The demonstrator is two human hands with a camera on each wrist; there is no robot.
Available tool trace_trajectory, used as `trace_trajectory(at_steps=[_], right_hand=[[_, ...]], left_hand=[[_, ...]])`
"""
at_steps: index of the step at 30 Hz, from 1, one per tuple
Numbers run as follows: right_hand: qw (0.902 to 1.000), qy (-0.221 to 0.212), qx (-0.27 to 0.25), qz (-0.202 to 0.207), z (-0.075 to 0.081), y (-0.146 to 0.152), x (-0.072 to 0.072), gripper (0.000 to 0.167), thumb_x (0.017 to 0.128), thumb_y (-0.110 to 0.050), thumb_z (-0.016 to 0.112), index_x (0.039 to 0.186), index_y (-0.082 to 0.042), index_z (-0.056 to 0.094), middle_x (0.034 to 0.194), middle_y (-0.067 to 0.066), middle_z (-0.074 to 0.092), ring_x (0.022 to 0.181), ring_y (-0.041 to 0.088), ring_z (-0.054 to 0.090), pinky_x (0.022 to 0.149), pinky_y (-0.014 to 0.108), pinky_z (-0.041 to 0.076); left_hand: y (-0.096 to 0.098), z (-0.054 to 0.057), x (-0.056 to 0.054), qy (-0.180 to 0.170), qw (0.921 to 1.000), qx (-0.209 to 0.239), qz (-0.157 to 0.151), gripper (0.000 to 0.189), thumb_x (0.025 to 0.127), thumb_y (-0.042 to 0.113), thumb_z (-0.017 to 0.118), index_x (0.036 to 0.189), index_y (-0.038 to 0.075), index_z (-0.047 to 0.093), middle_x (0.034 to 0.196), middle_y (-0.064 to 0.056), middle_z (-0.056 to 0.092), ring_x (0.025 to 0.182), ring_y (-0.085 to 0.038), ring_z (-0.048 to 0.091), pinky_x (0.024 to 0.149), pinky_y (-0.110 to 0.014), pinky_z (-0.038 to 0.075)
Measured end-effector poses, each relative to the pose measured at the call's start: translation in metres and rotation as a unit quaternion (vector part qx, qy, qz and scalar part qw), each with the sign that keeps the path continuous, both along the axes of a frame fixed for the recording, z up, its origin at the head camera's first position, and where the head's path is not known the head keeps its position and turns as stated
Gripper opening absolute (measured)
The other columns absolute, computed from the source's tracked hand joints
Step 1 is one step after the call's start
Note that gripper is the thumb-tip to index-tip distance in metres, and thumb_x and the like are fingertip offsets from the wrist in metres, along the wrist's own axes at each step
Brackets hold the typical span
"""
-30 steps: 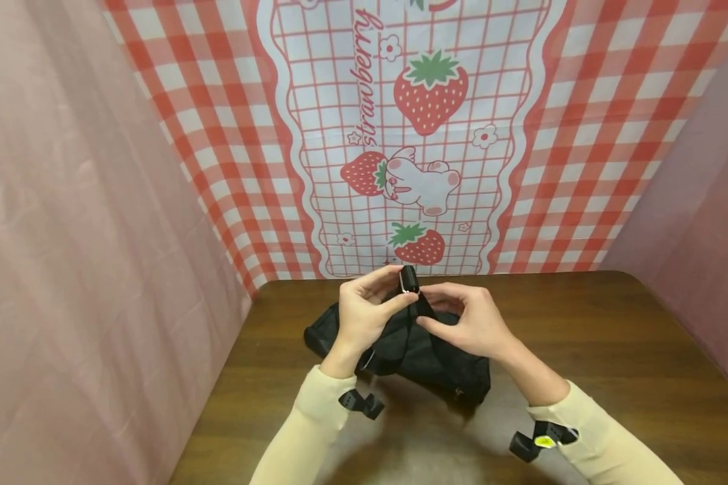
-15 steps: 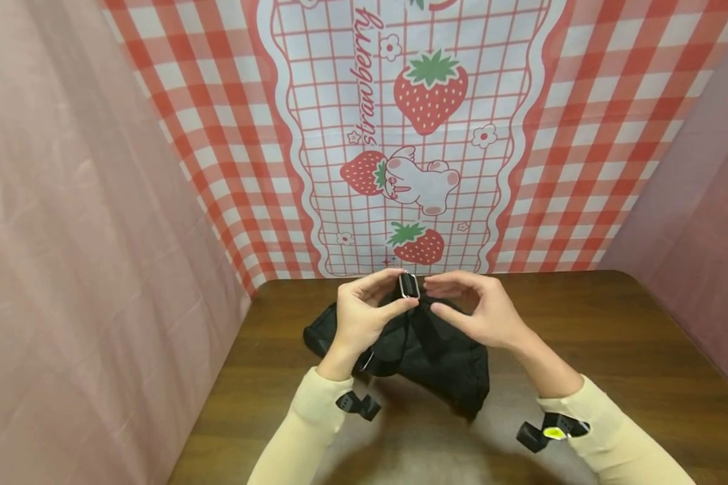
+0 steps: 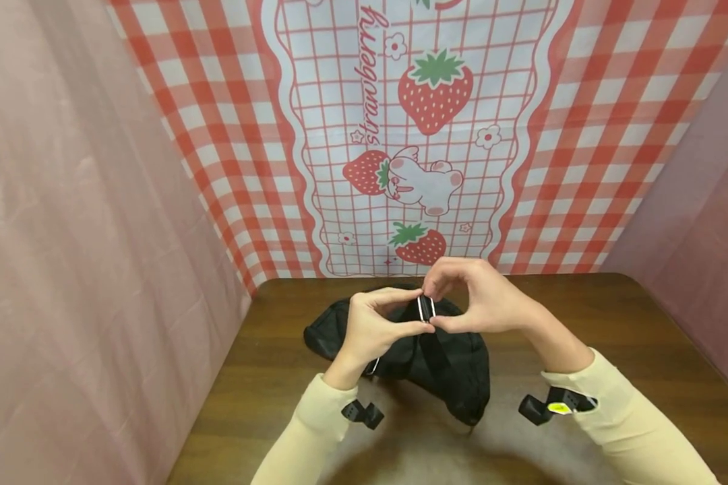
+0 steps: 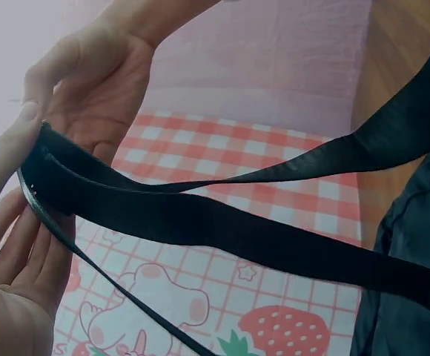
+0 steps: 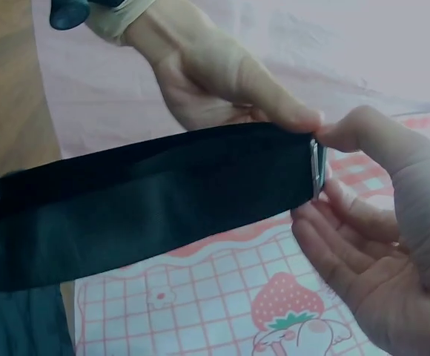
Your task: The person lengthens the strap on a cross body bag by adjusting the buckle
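Observation:
A black fabric bag (image 3: 461,367) lies on the wooden table under both hands. Its black webbing strap (image 5: 163,200) is lifted off it and runs through a silver-rimmed slide buckle (image 3: 427,308). My left hand (image 3: 367,327) pinches one side of that buckle between thumb and fingertips. From the other side my right hand (image 3: 488,296) pinches it too, thumb below and fingers curled above. In the right wrist view the metal frame of the buckle stands at the strap's end, between the fingertips. The left wrist view shows several lengths of strap (image 4: 141,215) trailing back to the bag.
Around the bag is the brown wooden table (image 3: 582,337). A red-and-white checked strawberry cloth (image 3: 425,168) hangs behind it. Pink curtains (image 3: 85,236) close in on the left and right. A second metal strap fitting (image 3: 373,367) shows by the left wrist.
The right hand drew back from the strap, then came in to pinch the buckle. Left hand and buckle shifted slightly right and down, and the buckle turned, showing its metal edges.

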State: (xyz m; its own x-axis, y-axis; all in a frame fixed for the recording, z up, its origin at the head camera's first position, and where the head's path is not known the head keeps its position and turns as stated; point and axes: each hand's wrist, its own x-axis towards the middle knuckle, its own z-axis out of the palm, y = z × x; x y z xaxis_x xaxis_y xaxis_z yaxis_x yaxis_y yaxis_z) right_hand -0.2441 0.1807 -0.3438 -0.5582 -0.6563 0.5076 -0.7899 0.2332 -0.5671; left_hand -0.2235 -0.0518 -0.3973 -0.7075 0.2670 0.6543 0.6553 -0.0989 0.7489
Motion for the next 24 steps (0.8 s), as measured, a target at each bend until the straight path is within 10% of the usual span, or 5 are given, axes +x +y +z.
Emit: trace_trajectory(at_steps=[15, 24], right_hand=[[0.9911, -0.096, -0.089, 0.023, -0.0016, -0.0043, 0.0052, 0.037, 0.079, 0.011, 0.078, 0.105, -0.005, 0.057, 0.113, 0.008, 0.06, 0.1, 0.019, 0.066, 0.094, 0.025, 0.063], [0.9968, -0.029, -0.071, -0.023, -0.0044, -0.0059, 0.0055, 0.041, 0.082, -0.001, 0.091, 0.117, -0.019, 0.077, 0.111, -0.003, 0.072, 0.104, 0.012, 0.067, 0.093, 0.022, 0.061]], left_hand=[[0.0034, -0.0009, -0.0027, -0.036, 0.9979, 0.042, -0.033, 0.042, 0.076, -0.016, 0.086, 0.117, -0.015, 0.074, 0.116, -0.039, 0.072, 0.106, -0.005, 0.076, 0.099, -0.038, 0.065], [0.0004, 0.0013, 0.0007, -0.049, 0.9983, 0.028, -0.01, 0.042, 0.076, -0.015, 0.088, 0.117, -0.011, 0.076, 0.115, -0.035, 0.075, 0.103, -0.003, 0.076, 0.098, -0.039, 0.066]])
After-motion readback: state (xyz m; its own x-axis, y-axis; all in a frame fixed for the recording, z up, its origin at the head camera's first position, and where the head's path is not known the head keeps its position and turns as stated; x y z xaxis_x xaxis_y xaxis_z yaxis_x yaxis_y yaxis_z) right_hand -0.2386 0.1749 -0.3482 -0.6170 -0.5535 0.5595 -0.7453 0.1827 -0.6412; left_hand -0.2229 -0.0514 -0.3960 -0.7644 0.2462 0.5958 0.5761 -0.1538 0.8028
